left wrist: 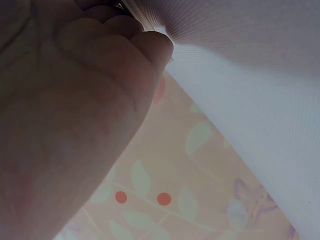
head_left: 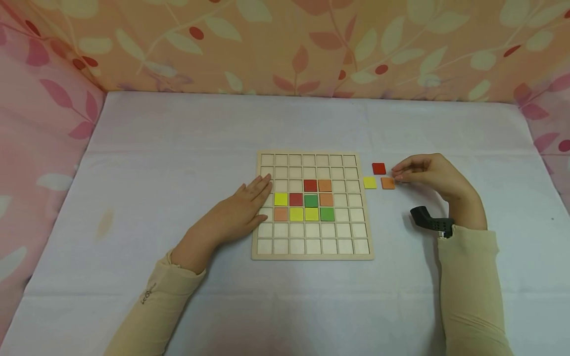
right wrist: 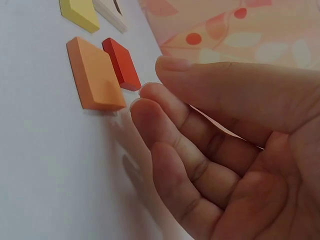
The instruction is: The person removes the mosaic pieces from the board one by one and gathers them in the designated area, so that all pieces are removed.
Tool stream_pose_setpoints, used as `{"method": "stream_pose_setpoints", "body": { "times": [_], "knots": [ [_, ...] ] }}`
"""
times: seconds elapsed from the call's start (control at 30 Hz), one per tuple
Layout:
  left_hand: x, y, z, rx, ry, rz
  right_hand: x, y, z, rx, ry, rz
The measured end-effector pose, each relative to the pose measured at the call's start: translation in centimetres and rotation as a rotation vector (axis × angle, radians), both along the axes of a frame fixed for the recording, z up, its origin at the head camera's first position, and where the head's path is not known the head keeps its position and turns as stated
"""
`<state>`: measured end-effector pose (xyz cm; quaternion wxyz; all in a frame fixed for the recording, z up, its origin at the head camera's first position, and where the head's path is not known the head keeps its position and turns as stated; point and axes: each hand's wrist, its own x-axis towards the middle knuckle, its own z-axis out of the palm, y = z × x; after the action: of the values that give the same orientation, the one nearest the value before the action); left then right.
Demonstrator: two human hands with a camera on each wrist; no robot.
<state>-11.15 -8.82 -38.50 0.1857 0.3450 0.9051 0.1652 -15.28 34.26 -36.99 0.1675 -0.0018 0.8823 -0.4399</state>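
A square wooden grid board (head_left: 311, 257) lies mid-table, with several red, orange, yellow and green tiles set in its middle cells. Over its left edge rests my left hand (head_left: 238, 212), fingers extended; in the left wrist view the palm (left wrist: 75, 110) hides most of the board. To the right of the board are three loose tiles: red (head_left: 378, 168), yellow (head_left: 369, 183) and orange (head_left: 388, 183). My right hand (head_left: 434, 175) hovers beside the orange one, fingers loosely bent. The right wrist view shows a small gap between its fingertips (right wrist: 145, 112) and the orange tile (right wrist: 95, 75).
A white cloth (head_left: 178, 148) covers the table. Floral fabric walls (head_left: 276, 49) stand along the back and both sides. A black wrist-worn device (head_left: 429, 220) sticks out from the right sleeve above the cloth.
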Motion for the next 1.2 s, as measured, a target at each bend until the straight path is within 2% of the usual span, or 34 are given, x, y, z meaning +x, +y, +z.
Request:
{"method": "stream_pose_setpoints", "body": {
  "times": [0.2,0.43,0.63,0.87,0.97,1.2],
  "knots": [
    [0.1,0.0,0.1,-0.003,0.003,0.003,0.0,-0.8,0.0,-0.078,0.015,0.011],
    [0.1,-0.1,0.1,-0.001,-0.003,0.005,-0.1,-2.4,0.1,-0.114,0.025,0.004],
    [0.0,-0.1,0.0,-0.004,-0.002,0.003,0.0,-4.3,0.5,-0.189,0.046,0.038],
    [0.1,0.0,0.0,0.000,-0.005,0.005,0.4,-6.5,0.6,-0.169,0.064,0.051],
    [0.1,0.0,0.0,0.000,-0.007,0.007,0.5,-7.4,0.5,-0.180,0.076,0.068],
    [0.2,-0.1,0.2,0.001,-0.001,0.007,0.5,-8.9,0.0,-0.296,0.079,0.143]
  ]
}}
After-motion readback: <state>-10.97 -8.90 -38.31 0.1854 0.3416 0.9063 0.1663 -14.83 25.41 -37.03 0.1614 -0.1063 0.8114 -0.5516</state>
